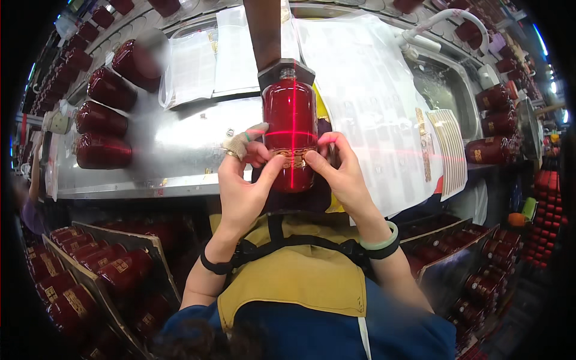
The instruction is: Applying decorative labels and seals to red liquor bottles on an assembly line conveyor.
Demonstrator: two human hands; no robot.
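Observation:
A dark red glass bottle (289, 117) lies before me, its neck pointing away into a dark angular holder (287, 65). Two red light lines cross on its side. Across the part nearer me sits an ornate gold decal (293, 158). My left hand (243, 183) is closed along the bottle's left side, its thumb on the decal's left part. That hand wears a cloth finger cover and a ring. From the right, my right hand (347, 180) presses its thumb on the decal's right end, its forefinger curled beside the glass. Dark and yellow cloth shows under the bottle.
White decal sheets (366, 108) cover the counter to the right, beside a striped sheet (450, 150). Beyond stands a metal sink (447, 84) with a white tap (453, 15). Red bottles (103, 151) line the left; decorated ones fill crates (162, 264) below.

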